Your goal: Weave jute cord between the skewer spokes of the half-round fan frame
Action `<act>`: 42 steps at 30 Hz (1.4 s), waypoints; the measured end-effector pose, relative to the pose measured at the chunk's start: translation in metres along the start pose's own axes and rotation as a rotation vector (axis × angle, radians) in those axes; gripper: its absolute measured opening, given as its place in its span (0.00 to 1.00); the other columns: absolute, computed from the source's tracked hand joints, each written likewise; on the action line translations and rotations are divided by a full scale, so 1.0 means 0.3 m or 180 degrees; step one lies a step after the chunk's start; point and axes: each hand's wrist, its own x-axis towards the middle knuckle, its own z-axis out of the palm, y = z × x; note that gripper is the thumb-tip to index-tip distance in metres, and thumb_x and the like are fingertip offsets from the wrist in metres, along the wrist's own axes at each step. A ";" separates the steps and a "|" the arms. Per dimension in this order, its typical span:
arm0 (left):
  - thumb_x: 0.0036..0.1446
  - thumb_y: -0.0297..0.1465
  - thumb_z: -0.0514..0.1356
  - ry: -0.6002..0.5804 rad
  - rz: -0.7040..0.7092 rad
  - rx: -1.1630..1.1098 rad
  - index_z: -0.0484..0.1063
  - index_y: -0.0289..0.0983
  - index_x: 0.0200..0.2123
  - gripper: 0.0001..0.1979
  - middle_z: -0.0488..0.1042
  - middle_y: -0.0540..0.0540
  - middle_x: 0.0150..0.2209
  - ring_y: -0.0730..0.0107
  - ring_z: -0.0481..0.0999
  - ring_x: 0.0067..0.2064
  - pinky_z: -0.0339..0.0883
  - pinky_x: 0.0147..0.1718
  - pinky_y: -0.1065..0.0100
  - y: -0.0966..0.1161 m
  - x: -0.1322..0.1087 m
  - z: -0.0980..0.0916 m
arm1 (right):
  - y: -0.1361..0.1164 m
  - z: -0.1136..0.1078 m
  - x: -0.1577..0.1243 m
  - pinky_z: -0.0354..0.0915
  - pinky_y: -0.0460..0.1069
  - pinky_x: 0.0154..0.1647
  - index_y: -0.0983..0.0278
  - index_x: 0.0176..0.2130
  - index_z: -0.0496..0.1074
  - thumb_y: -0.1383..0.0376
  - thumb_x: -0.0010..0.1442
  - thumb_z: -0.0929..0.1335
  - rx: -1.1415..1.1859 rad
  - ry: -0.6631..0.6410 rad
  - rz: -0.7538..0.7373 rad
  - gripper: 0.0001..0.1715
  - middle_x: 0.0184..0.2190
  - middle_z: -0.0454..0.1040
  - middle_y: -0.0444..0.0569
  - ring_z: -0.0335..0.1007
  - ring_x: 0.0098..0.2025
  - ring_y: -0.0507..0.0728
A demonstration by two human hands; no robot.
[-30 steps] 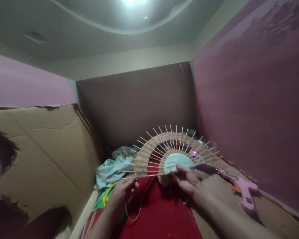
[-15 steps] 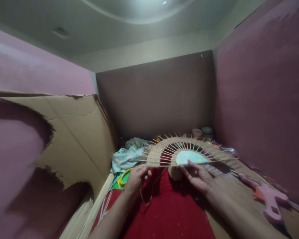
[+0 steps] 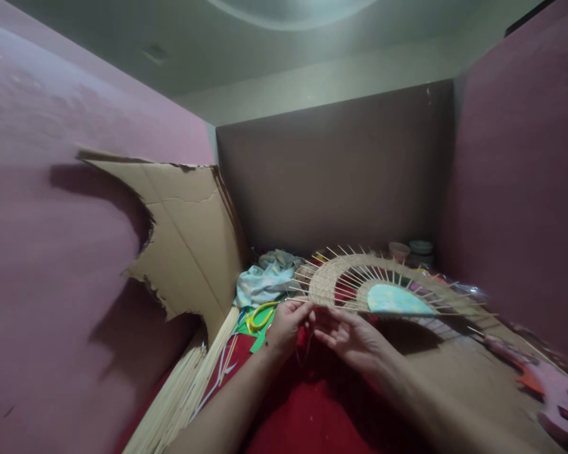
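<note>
A half-round woven fan of straw-coloured twine on radiating thin sticks, with a pale blue patterned cloth half-circle at its centre, is held up in front of me. My left hand pinches its lower left edge. Close beside it, the curled fingers of my right hand meet at the same edge, just below the weave; what they pinch is hidden. A thin strand of twine hangs in a loop under my hands. Bare stick ends jut out beyond the outer woven band.
A pink glue gun lies on the cardboard at right. Yellow-handled scissors, crumpled pale blue cloth and a bundle of thin sticks are at left. Torn cardboard leans on the wall. Tubs stand behind.
My right hand has left the blue centre and moved left along the lower edge, next to my left hand. The view has turned slightly left.
</note>
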 end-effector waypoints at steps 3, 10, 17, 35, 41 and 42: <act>0.48 0.35 0.62 -0.0414 -0.0027 0.0083 0.72 0.30 0.36 0.15 0.67 0.52 0.19 0.80 0.61 0.18 0.55 0.19 0.74 0.017 0.004 -0.017 | 0.015 0.041 0.050 0.69 0.50 0.35 0.71 0.32 0.73 0.72 0.51 0.68 -0.0046 0.0321 -0.0190 0.05 0.25 0.76 0.51 0.73 0.28 0.54; 0.46 0.35 0.63 -0.0407 -0.0130 0.0183 0.62 0.36 0.34 0.15 0.66 0.56 0.17 0.80 0.60 0.14 0.52 0.14 0.76 0.023 0.007 -0.042 | 0.026 0.058 0.098 0.67 0.45 0.29 0.68 0.23 0.71 0.76 0.50 0.67 0.0085 0.0697 -0.0505 0.08 0.19 0.74 0.46 0.69 0.23 0.51; 0.47 0.39 0.62 -0.0785 -0.0373 0.1215 0.70 0.32 0.30 0.14 0.65 0.53 0.17 0.80 0.60 0.16 0.54 0.16 0.74 0.036 0.029 -0.112 | 0.030 0.020 0.093 0.65 0.47 0.28 0.70 0.26 0.73 0.76 0.48 0.68 0.0007 0.0617 -0.0426 0.03 0.23 0.77 0.52 0.73 0.26 0.54; 0.43 0.38 0.63 -0.0571 -0.0545 0.1621 0.69 0.34 0.24 0.12 0.62 0.55 0.14 0.77 0.59 0.15 0.51 0.15 0.74 0.007 0.059 -0.165 | 0.054 -0.002 0.070 0.67 0.58 0.44 0.70 0.22 0.69 0.77 0.47 0.66 0.0292 0.0364 -0.0042 0.06 0.27 0.76 0.59 0.74 0.36 0.62; 0.43 0.37 0.63 -0.0745 -0.0660 0.1667 0.72 0.32 0.27 0.12 0.65 0.53 0.16 0.78 0.60 0.16 0.52 0.16 0.75 0.015 0.042 -0.131 | 0.061 -0.007 0.074 0.69 0.54 0.42 0.70 0.24 0.69 0.81 0.46 0.64 0.0417 0.0384 -0.0171 0.09 0.25 0.75 0.54 0.73 0.32 0.57; 0.44 0.37 0.62 -0.0775 -0.0645 0.1686 0.72 0.32 0.27 0.12 0.65 0.53 0.15 0.78 0.60 0.16 0.51 0.16 0.75 0.025 0.041 -0.135 | 0.062 -0.010 0.075 0.69 0.53 0.42 0.70 0.24 0.69 0.81 0.47 0.64 0.0420 0.0394 -0.0178 0.10 0.25 0.75 0.54 0.73 0.32 0.56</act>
